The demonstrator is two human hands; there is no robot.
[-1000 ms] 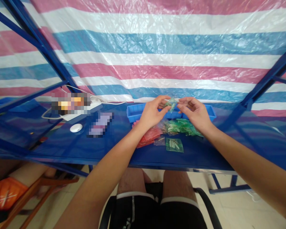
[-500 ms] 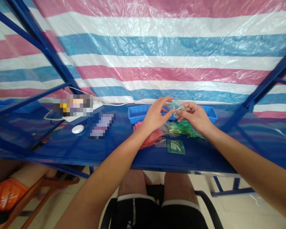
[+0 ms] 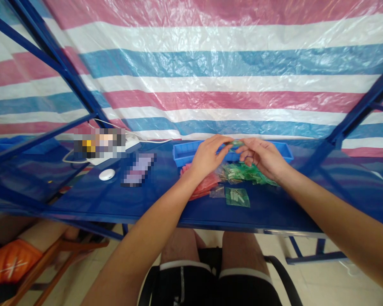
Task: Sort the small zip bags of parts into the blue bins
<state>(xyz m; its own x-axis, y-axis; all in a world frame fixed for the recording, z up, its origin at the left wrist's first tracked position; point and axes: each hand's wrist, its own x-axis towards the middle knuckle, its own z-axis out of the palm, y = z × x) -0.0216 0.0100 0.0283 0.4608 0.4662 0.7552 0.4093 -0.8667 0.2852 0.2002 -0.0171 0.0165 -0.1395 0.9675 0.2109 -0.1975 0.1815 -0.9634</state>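
Note:
Between my hands is a small green plastic bag [image 3: 235, 145], held up in front of a long blue tray [image 3: 183, 155]. My left hand [image 3: 212, 155] pinches its left edge with thumb and fingers. On the other edge, my right hand [image 3: 261, 155] grips with fingertips, its lower fingers curled. Below my hands lie a pile of green bags with small pieces inside [image 3: 250, 173] and a stack of pink-red bags [image 3: 204, 185]. A single green bag with pale pieces [image 3: 238, 197] lies flat nearer the table edge, beside a small clear bag [image 3: 217, 192].
Left on the blue table [image 3: 159, 199] are a phone with a blurred screen [image 3: 138, 169], a white rounded case [image 3: 107, 174] and a white power strip [image 3: 132, 144] with cables. A striped plastic sheet [image 3: 226, 63] hangs behind. Another person's orange clothing [image 3: 15, 261] shows at lower left.
The green bag between my hands was spread and raised a little; now it is seen thinner, nearly edge-on. My hands have come slightly lower, and the view has shifted a little.

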